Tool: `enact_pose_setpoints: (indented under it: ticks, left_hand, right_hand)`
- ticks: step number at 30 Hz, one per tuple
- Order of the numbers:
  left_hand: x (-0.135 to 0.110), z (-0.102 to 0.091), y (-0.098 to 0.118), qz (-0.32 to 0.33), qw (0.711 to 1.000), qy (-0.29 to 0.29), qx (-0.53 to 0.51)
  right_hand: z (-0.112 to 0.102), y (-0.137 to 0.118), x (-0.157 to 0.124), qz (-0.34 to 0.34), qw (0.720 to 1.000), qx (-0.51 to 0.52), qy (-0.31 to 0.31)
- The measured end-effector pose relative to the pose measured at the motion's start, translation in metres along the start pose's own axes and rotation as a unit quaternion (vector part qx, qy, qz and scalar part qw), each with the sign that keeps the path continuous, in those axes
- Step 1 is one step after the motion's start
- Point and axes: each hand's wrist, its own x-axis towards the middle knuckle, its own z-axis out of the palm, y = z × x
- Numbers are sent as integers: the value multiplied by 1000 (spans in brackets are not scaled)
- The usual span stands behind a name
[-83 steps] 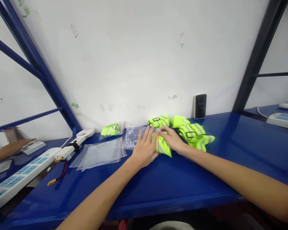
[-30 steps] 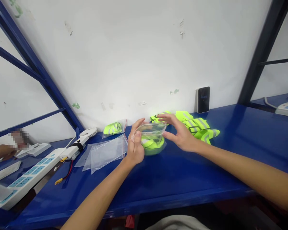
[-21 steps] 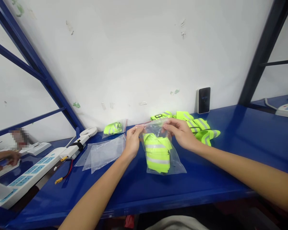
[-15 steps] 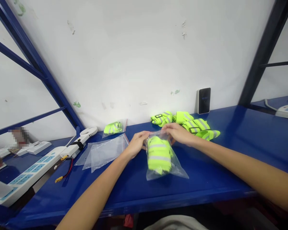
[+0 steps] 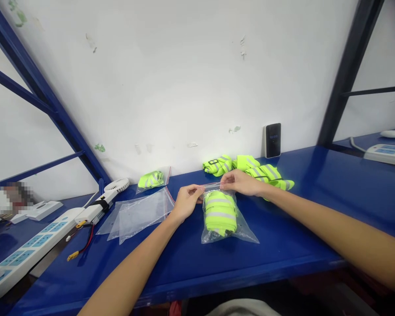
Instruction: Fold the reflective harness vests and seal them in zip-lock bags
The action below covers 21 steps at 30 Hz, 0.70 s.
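A clear zip bag (image 5: pixel 242 230) lies on the blue shelf (image 5: pixel 283 245) with a folded neon-yellow reflective band (image 5: pixel 220 213) inside. My left hand (image 5: pixel 184 202) pinches the bag's top edge at its left end. My right hand (image 5: pixel 242 183) pinches the same edge at its right end. Both hands are closed on the seal strip. Several more folded neon bands (image 5: pixel 250 167) lie in a pile just behind my right hand.
A stack of empty clear bags (image 5: pixel 138 214) lies left of my hands, and one filled bag (image 5: pixel 151 179) rests by the wall. A white power strip (image 5: pixel 29 248), a small white fan (image 5: pixel 116 185) and a red-black wire (image 5: pixel 82 241) sit far left. A black device (image 5: pixel 272 140) leans on the wall.
The band went into the bag, which I lifted upright and then laid flat on the shelf. Both hands have moved to the bag's top edge.
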Motion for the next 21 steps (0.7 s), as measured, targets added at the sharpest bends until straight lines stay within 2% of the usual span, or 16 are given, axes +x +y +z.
enact_pose_setpoints:
  ticks: [5, 9, 12, 15, 21]
  left_hand:
    - [0, 0, 0, 0, 999, 9, -49]
    - [-1, 0, 0, 11, 998, -36, -54]
    - [-4, 1, 2, 39, 996, -74, -30]
    - [-7, 4, 5, 71, 993, -91, 1]
    - [-15, 6, 10, 141, 981, -54, 124]
  right_hand:
    - [1, -9, -5, -40, 998, -56, -2]
    - [0, -17, -9, -70, 990, -124, 17]
    - [0, -17, -9, -71, 989, -119, 48]
    - [5, -17, -9, -73, 989, -121, 35]
    - [17, -19, -12, -83, 987, -137, 22]
